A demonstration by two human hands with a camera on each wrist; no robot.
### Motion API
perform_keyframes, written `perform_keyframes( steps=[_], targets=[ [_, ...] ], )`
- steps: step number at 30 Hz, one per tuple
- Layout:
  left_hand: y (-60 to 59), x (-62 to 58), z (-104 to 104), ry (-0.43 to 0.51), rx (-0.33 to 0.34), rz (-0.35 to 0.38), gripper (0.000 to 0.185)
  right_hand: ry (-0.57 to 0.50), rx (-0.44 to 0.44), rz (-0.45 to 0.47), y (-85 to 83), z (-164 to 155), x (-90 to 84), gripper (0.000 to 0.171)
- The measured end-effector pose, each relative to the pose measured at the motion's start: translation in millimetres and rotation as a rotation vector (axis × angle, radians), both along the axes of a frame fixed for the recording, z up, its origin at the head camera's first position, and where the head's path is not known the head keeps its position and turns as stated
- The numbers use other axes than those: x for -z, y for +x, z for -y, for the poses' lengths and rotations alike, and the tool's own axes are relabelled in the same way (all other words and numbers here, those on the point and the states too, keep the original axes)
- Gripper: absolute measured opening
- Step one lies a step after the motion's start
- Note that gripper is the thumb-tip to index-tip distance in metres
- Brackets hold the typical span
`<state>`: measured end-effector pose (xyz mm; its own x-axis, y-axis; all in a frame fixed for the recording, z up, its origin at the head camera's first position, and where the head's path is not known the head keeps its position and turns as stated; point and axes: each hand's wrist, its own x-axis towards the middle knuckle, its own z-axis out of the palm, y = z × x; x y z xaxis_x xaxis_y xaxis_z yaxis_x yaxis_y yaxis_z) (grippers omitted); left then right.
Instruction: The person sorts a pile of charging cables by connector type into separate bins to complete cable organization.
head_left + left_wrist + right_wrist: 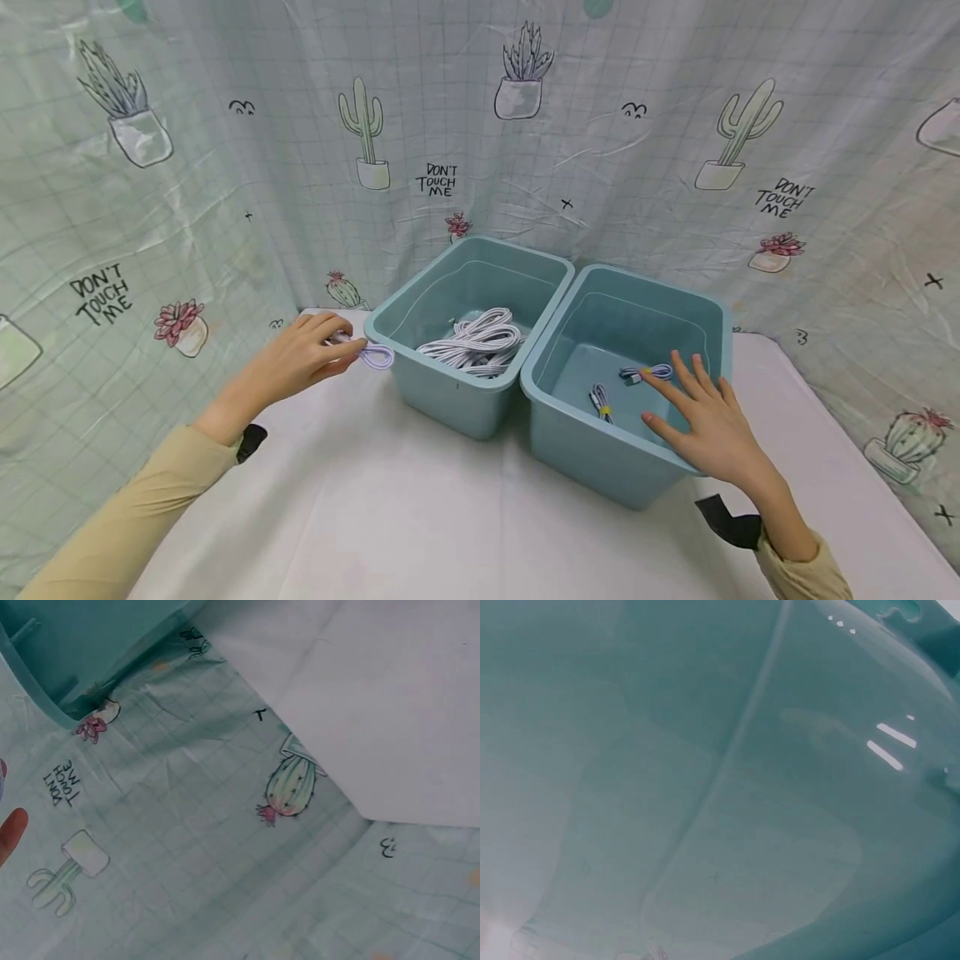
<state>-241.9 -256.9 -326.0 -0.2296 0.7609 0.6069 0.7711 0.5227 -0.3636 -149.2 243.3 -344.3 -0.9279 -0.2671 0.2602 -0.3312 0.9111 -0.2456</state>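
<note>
Two teal plastic bins stand side by side on a white table. The left bin (420,321) holds a pile of white coiled cables (476,342). In the right bin (697,304) lie two small bundled cables (645,372), one nearer the front (599,399). My left hand (303,360) pinches a small coiled white cable (375,357) just outside the left bin's near-left corner. My right hand (701,417) hovers over the right bin's front rim, fingers spread and straight, holding nothing. The right wrist view shows only teal bin wall (720,780).
A cactus-print curtain (225,150) hangs close behind and to both sides of the table. The white tabletop (420,517) stretches in front of the bins. The left wrist view shows the curtain (225,847), a bin corner (67,652) and one fingertip (11,829).
</note>
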Motion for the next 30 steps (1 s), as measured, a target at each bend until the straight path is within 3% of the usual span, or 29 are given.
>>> perform_keyframes(
  steps=[3, 7, 10, 12, 19, 30],
  targets=[
    [-3.5, -10.3, -9.4, -0.018, -0.006, -0.001, 0.033, 0.000, 0.000, -0.002, -0.1, 0.1, -0.2, 0.057],
    [-7.6, -23.2, -24.2, -0.050, -0.010, 0.016, 0.009, 0.002, 0.001, 0.000, -0.7, 0.2, 0.0, 0.057],
    [-11.0, -31.1, -37.6, -0.065, 0.003, 0.010, 0.029, 0.001, 0.000, 0.005, -1.2, 0.4, 0.4, 0.057],
    [-13.2, -35.7, -47.9, -0.069, 0.019, -0.010, 0.032, 0.003, -0.001, 0.006, -1.6, 0.6, 0.6, 0.057],
    [-18.9, -51.1, -88.0, -0.101, 0.053, -0.067, 0.025, 0.003, 0.002, 0.002, -2.1, 0.6, 0.2, 0.057],
    [-27.9, -70.0, -155.7, -0.171, 0.069, -0.056, 0.013, -0.002, 0.002, 0.000, -0.4, 0.0, -0.1, 0.057]
  ],
)
